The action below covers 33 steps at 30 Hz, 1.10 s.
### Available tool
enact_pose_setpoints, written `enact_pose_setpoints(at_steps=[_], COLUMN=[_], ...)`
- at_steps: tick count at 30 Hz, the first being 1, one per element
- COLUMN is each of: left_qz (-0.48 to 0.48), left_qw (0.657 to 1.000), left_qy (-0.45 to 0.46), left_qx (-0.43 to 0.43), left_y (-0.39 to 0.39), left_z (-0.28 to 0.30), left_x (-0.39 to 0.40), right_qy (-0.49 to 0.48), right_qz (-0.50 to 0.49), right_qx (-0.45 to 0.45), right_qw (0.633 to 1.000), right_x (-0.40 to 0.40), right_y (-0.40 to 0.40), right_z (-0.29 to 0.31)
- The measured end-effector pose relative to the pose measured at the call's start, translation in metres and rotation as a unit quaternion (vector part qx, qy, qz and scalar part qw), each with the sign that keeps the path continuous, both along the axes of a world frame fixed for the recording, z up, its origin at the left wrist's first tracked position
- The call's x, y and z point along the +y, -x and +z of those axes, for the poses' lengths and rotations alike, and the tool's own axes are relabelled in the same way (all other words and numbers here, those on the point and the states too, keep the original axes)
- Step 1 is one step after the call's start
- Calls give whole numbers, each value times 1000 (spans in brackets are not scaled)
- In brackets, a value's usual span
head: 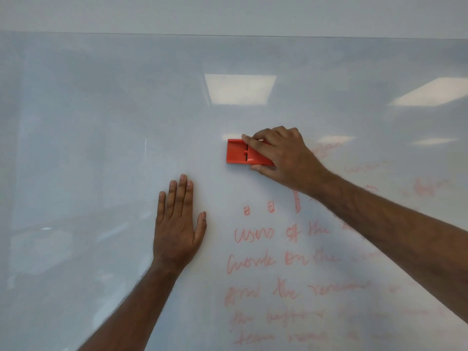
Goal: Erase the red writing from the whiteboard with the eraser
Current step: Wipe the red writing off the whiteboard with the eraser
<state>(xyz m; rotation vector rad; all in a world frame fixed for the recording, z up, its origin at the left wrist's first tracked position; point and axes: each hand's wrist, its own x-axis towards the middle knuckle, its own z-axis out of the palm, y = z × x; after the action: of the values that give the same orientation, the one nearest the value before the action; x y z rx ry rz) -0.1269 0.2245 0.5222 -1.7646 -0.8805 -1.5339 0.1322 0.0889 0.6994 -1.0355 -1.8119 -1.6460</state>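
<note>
A glossy whiteboard (101, 148) fills the view. Several lines of red writing (255, 260) cover its lower right part, with fainter smeared red marks to the right of my forearm. My right hand (281, 154) grips a red-orange eraser (236, 152) and presses it flat against the board, above the writing. The area around the eraser is free of marks. My left hand (177, 224) lies flat on the board with fingers together, just left of the writing, holding nothing.
The top edge of the board (228, 35) runs across the upper view, with a plain wall above. Reflections of ceiling lights (239, 88) shine on the board. The left half of the board bears no writing.
</note>
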Motion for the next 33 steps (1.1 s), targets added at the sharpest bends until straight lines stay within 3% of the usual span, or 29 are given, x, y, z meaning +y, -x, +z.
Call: enact_pose_setpoints(at_steps=[10,16,20,28,33], left_qz=[-3,-8,-7,-6,-7], left_qw=[1000,1000,1000,1000,1000], left_qy=[2,5,6,-2,-6], left_qx=[1,3,0,-5,-6], left_y=[1,2,1,1,1], left_z=[0,-1,-1,-2,-1], left_x=[-1,-2,-4,-4,-1], right_qy=[66,126,124,57,56], right_qz=[-22,-31,-39,-31,-16], right_qx=[-174,-228,-200,-36,-49], right_qw=[982,965,971,997,997], right_x=[-3,-21,-34,-29,-8], right_y=[-8,-41,-60,-33,9], right_z=[-51,-44,-23,6,-17])
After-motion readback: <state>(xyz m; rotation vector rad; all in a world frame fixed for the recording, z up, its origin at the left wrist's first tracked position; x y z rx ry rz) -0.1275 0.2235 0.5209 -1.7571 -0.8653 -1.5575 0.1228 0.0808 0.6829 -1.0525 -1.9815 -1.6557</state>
